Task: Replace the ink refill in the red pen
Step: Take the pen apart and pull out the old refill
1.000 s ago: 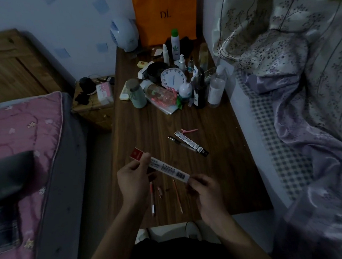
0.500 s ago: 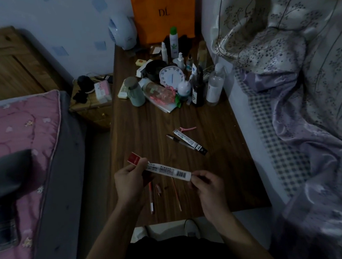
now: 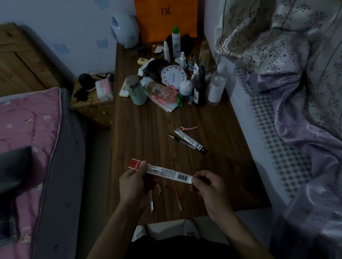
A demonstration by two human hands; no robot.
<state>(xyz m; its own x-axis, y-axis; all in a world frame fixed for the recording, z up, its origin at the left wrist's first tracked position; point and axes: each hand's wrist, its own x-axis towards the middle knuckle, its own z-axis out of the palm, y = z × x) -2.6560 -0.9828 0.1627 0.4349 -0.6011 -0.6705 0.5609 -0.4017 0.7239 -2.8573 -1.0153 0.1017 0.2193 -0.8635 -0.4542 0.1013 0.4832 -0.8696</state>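
Observation:
I hold a long white refill box (image 3: 166, 173) with a red end and a barcode over the near part of the wooden table (image 3: 221, 166). My left hand (image 3: 132, 182) grips its red end. My right hand (image 3: 207, 183) pinches its barcode end. Under the box, taken-apart red pen pieces lie on the table: a barrel (image 3: 151, 201), a small piece (image 3: 158, 189) and a thin red refill (image 3: 177, 195).
A second narrow box (image 3: 190, 141) with a dark pen beside it and a pink clip (image 3: 188, 128) lie mid-table. Bottles, a clock (image 3: 172, 78) and an orange bag (image 3: 167, 10) crowd the far end. Beds flank both sides.
The box has tilted closer to level, and my right hand's fingers have shifted onto its barcode end. The pen pieces on the table have not moved.

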